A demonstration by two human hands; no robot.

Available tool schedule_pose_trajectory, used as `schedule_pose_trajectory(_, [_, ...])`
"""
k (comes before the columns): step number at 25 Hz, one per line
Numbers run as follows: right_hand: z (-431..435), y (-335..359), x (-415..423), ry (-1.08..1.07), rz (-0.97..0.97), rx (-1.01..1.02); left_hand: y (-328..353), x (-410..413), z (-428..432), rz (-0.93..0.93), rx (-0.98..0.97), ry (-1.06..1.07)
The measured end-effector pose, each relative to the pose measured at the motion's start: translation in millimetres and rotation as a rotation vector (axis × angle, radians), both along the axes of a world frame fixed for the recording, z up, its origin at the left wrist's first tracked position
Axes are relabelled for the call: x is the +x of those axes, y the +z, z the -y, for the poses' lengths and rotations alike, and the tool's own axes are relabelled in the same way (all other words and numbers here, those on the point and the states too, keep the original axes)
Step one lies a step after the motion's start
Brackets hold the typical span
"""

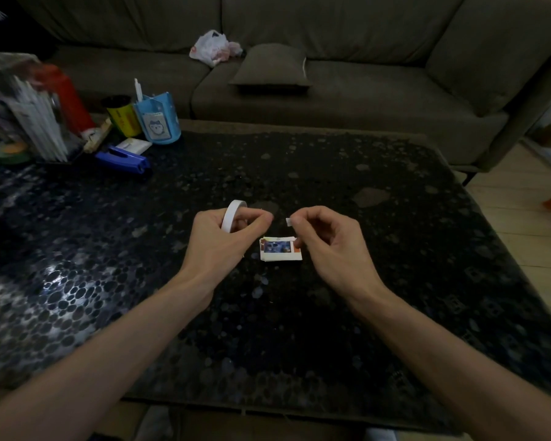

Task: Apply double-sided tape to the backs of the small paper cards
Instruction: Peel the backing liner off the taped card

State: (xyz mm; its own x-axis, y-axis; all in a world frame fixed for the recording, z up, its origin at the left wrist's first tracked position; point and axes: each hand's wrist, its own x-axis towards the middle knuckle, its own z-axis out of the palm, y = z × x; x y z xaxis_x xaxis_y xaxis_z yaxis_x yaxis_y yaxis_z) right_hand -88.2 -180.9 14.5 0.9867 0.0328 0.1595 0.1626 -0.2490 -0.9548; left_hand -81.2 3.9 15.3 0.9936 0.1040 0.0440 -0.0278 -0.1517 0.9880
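A small stack of paper cards [280, 249] lies on the dark pebble-patterned table [379, 281], picture side up. Just left of and above it, my left hand [226, 240] holds a white roll of double-sided tape [233, 214], fingers curled round it. My right hand [325, 237] is to the right of the cards. Its thumb and forefinger pinch a small white piece of tape [289, 221] a little above the stack. The two hands are apart, with a short gap between the roll and the torn piece.
At the table's back left stand a blue stapler [124, 159], a blue cup [158, 119], a yellow can [123, 117], a red bottle [66, 97] and a clear holder of white sticks [29, 116]. A grey sofa [331, 68] with a cushion lies beyond.
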Motion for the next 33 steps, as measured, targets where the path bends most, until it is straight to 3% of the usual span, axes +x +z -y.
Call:
schedule_pose_trajectory(17, [-1, 5, 1, -0.058, -0.116, 0.222, 10, -6, 4, 0.073, 0.005, -0.077])
schedule_pose_trajectory(24, [-1, 7, -2, -0.036, -0.056, 0.179, 6, -9, 9, 0.168, 0.104, -0.123])
schedule_pose_trajectory(33, [-5, 8, -5, 0.04, 0.087, 0.001, 8, -6, 4, 0.023, -0.045, -0.003])
